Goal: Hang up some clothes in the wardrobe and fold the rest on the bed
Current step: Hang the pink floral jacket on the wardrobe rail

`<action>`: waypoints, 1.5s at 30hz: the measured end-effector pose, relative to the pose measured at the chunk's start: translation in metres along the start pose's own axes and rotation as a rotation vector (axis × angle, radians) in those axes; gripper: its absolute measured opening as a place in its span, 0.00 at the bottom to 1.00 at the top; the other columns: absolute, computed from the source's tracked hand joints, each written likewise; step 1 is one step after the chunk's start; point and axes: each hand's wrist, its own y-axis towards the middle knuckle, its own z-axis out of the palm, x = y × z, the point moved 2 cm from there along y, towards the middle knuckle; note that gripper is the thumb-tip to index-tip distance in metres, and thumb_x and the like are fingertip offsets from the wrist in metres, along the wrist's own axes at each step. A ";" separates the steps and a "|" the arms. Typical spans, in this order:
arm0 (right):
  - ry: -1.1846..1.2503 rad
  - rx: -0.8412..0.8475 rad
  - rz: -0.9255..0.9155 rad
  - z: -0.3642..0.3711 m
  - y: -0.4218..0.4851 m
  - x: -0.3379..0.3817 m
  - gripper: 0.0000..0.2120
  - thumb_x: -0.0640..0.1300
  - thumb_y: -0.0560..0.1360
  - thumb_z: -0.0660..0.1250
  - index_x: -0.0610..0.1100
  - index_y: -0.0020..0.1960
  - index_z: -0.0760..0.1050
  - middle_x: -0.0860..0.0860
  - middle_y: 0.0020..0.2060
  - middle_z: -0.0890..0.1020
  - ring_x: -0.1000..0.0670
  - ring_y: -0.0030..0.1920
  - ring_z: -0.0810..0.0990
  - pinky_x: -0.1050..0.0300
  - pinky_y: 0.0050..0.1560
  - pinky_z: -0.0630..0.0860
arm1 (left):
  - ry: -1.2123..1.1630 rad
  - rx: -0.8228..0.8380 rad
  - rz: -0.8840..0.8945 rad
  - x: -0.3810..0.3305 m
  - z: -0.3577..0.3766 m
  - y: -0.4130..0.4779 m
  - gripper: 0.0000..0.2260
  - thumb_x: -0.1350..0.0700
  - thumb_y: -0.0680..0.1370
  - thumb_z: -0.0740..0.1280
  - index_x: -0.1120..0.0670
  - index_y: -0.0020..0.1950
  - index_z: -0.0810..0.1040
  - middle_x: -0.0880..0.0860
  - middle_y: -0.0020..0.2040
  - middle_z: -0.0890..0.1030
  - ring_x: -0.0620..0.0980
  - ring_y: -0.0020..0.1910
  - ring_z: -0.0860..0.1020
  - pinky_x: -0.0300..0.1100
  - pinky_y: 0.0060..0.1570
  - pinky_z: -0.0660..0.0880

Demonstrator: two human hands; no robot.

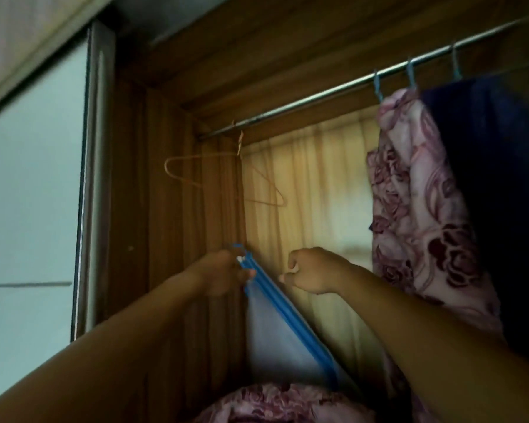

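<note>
One blue hanger (283, 308), slanting down-right, grasped by left hand (223, 273); right hand (315, 271) grip unclear.

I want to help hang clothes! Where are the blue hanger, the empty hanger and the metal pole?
blue hanger (280, 303): head view, on its sloping arm.
empty hanger (240, 145): head view, on its twisted neck.
metal pole (318, 95): head view, on its bare middle stretch.

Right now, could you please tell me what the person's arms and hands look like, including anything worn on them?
The left hand and right hand are ungloved, and both arms are uncovered as far up as the frame shows: no sleeves, watch or bracelet in sight. The picture is too dim and blurred to rule out a thin ring on the fingers.
</note>
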 end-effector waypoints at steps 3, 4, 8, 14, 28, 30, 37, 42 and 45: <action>-0.013 -0.172 -0.003 -0.054 -0.005 0.007 0.23 0.61 0.79 0.62 0.47 0.67 0.73 0.46 0.61 0.78 0.44 0.57 0.78 0.49 0.58 0.77 | 0.048 -0.112 -0.063 -0.044 -0.058 -0.011 0.13 0.43 0.79 0.67 0.51 0.54 0.81 0.51 0.50 0.84 0.49 0.49 0.83 0.50 0.52 0.79; -0.005 -0.233 -0.002 -0.068 -0.006 0.009 0.23 0.61 0.79 0.62 0.47 0.67 0.73 0.45 0.61 0.78 0.44 0.57 0.78 0.49 0.58 0.77 | 0.035 -0.154 -0.064 -0.054 -0.073 -0.014 0.12 0.45 0.80 0.66 0.52 0.54 0.81 0.51 0.48 0.84 0.49 0.47 0.83 0.49 0.50 0.80; -0.015 -0.361 -0.020 -0.098 -0.006 0.020 0.21 0.60 0.80 0.62 0.49 0.66 0.73 0.46 0.59 0.80 0.44 0.55 0.79 0.49 0.55 0.78 | 0.112 -0.335 -0.004 -0.072 -0.106 -0.022 0.03 0.49 0.81 0.66 0.46 0.53 0.78 0.45 0.47 0.81 0.42 0.46 0.80 0.42 0.45 0.79; -0.057 -0.390 -0.047 -0.096 -0.001 0.022 0.22 0.60 0.80 0.60 0.50 0.69 0.69 0.47 0.59 0.79 0.45 0.53 0.79 0.51 0.51 0.78 | 0.642 -0.776 -0.106 -0.083 -0.146 -0.010 0.22 0.48 0.79 0.67 0.47 0.72 0.67 0.56 0.71 0.68 0.58 0.71 0.66 0.55 0.66 0.70; -0.193 -0.361 -0.026 -0.076 0.012 -0.006 0.24 0.61 0.80 0.59 0.49 0.70 0.68 0.48 0.62 0.78 0.46 0.57 0.78 0.50 0.55 0.77 | -0.111 -0.835 -0.340 -0.030 -0.162 0.056 0.11 0.63 0.81 0.62 0.56 0.63 0.75 0.55 0.54 0.80 0.54 0.50 0.81 0.52 0.50 0.81; -0.199 -0.363 -0.002 -0.076 0.014 -0.013 0.23 0.61 0.80 0.59 0.49 0.69 0.68 0.48 0.62 0.78 0.45 0.58 0.78 0.51 0.55 0.77 | -0.135 -0.864 -0.311 -0.037 -0.165 0.065 0.12 0.64 0.81 0.61 0.57 0.64 0.76 0.57 0.57 0.80 0.57 0.53 0.80 0.54 0.53 0.81; -0.217 -0.360 0.068 -0.075 0.019 -0.034 0.23 0.62 0.79 0.60 0.48 0.66 0.70 0.47 0.61 0.78 0.45 0.57 0.78 0.47 0.57 0.78 | -0.161 -0.886 -0.168 -0.059 -0.179 0.092 0.07 0.60 0.82 0.63 0.57 0.58 0.79 0.56 0.54 0.81 0.55 0.51 0.81 0.54 0.52 0.82; -0.168 -0.359 0.115 -0.073 0.022 -0.049 0.25 0.63 0.80 0.59 0.46 0.67 0.71 0.46 0.60 0.79 0.45 0.57 0.78 0.48 0.56 0.78 | 0.015 -0.852 -0.158 -0.062 -0.177 0.093 0.08 0.62 0.81 0.64 0.55 0.56 0.80 0.53 0.47 0.80 0.53 0.45 0.80 0.50 0.44 0.82; -0.082 -0.302 0.160 -0.055 0.021 -0.052 0.29 0.65 0.81 0.55 0.42 0.67 0.70 0.44 0.61 0.78 0.45 0.57 0.78 0.51 0.54 0.77 | 0.093 -0.747 -0.098 -0.058 -0.165 0.085 0.10 0.65 0.79 0.64 0.54 0.52 0.82 0.55 0.48 0.82 0.55 0.45 0.82 0.53 0.45 0.83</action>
